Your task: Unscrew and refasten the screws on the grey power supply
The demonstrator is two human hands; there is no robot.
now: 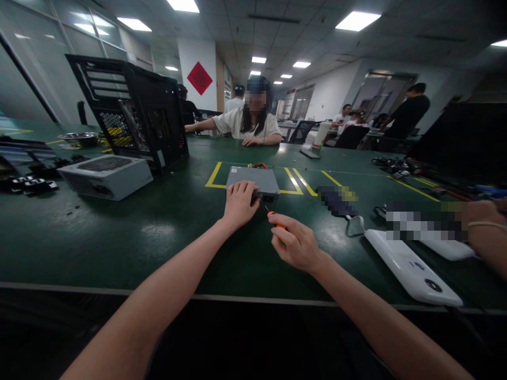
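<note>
A grey computer power supply [268, 179] lies on the green table in front of me, with coloured wires at its far side. My left hand [240, 203] grips its near left part, fingers over the top and thumb at the front face. Between the fingers of my right hand [295, 240] is a screwdriver with an orange handle [271, 215]. Its thin shaft points up and left towards the front face of the power supply. Whether the tip touches is too small to tell.
An open black computer case [146, 111] stands at the left, beside a second power supply [106, 177] and a metal bowl [80, 138]. White power banks [412, 264] and a cable lie right. Another person [253, 119] sits opposite; someone's hand [485, 216] is at the right edge.
</note>
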